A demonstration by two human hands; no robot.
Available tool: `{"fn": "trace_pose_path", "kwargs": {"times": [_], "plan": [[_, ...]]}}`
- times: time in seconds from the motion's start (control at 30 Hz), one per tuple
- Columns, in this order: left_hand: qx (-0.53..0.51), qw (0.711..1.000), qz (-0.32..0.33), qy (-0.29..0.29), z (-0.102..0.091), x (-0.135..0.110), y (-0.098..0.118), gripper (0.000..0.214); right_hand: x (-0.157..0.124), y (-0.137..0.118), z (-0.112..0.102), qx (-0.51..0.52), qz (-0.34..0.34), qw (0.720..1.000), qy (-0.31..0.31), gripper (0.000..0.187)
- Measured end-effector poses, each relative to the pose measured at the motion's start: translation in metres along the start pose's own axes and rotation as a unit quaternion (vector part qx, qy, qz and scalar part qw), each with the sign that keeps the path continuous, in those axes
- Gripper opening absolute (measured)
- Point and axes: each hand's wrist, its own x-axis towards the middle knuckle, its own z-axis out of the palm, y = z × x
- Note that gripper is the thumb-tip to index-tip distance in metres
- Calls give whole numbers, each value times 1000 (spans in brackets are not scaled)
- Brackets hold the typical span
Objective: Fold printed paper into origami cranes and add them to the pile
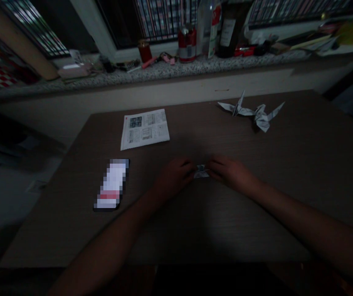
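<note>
A small folded piece of printed paper point(201, 172) is held low over the middle of the table. My left hand point(176, 174) pinches its left end, and my right hand point(227, 170) has its fingers closed on the right end. Only the strip between the two hands shows; the fingers hide the rest. Beyond my right hand, two folded paper cranes point(262, 117) with pointed wings stand close together. Farther off to the left of my hands lies a flat folded sheet of newsprint point(145, 129).
A phone point(111, 184) with a lit, blurred screen lies left of my left forearm on the brown table point(241, 230). Behind the table, a speckled stone windowsill point(164, 74) carries a red can point(187, 44), a dark bottle point(227, 33), a red jar point(145, 51) and small clutter.
</note>
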Motion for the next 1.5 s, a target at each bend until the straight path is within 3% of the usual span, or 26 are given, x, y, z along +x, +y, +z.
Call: {"fn": "trace_pose_path", "kwargs": {"times": [0.17, 0.33, 0.5, 0.83, 1.07, 1.3, 1.5], "plan": [[5, 999, 41, -9, -5, -6, 1, 21, -4, -3, -3, -51, -36, 998, -5, 16], [-31, 999, 23, 0, -7, -10, 4, 25, -10, -2, -5, -20, -66, 998, -4, 22], [-55, 998, 9, 2, -4, -11, 3, 24, -15, -2, -5, 27, -49, 998, -4, 24], [-33, 999, -15, 8, -2, -10, 5, 24, -16, 0, -5, 8, -41, 999, -3, 30], [3, 999, 46, -26, -3, -10, 12, 29, -17, 6, -7, 8, -19, 1000, 0, 34], [34, 998, 15, -49, -6, -6, 15, 22, -19, 28, -9, 89, 23, 995, 33, 28], [83, 995, 13, -46, -4, -9, 17, 22, -17, 27, -9, 134, 36, 989, 44, 27]]}}
